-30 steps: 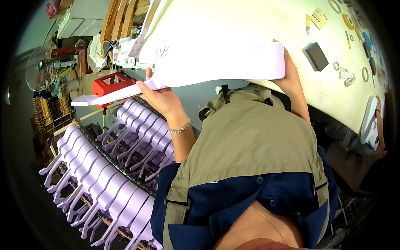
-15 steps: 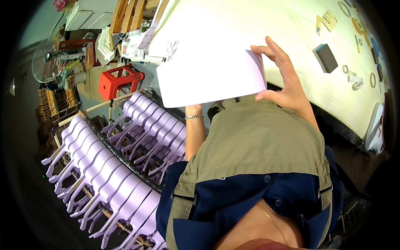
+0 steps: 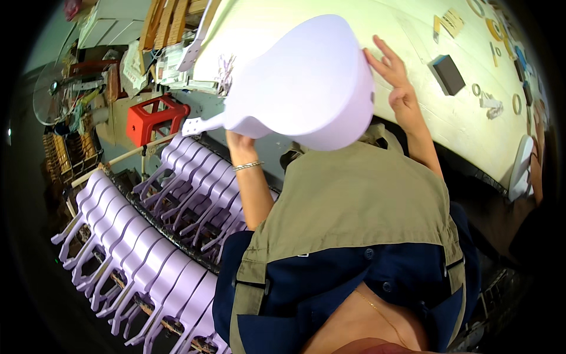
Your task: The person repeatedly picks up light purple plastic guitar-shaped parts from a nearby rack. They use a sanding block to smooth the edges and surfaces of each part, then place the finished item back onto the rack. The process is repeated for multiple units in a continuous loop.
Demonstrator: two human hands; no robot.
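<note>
A: Big pale cream worktop [image 3: 413, 88] up top, rows of lilac plastic scoops [image 3: 147, 248] racked lower left.

B: Held over the worktop edge: lilac plastic bowl-shaped scoop with handle [image 3: 306, 82].

A: Left hand [image 3: 239, 140] under it, fingers hidden, can't tell. Right hand [image 3: 396, 82] touching the rim, fingers spread apart.

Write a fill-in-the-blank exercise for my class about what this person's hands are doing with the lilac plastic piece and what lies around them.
1. The left hand holds the lilac plastic piece from ____.
2. The stool on the floor beside the workbench is coloured ____.
3. The right hand has its fingers ____ at the piece's edge.
4. The stacked parts in the rack to the person's left are the colour ____.

Missing words: underneath; red; spread; lilac
</note>
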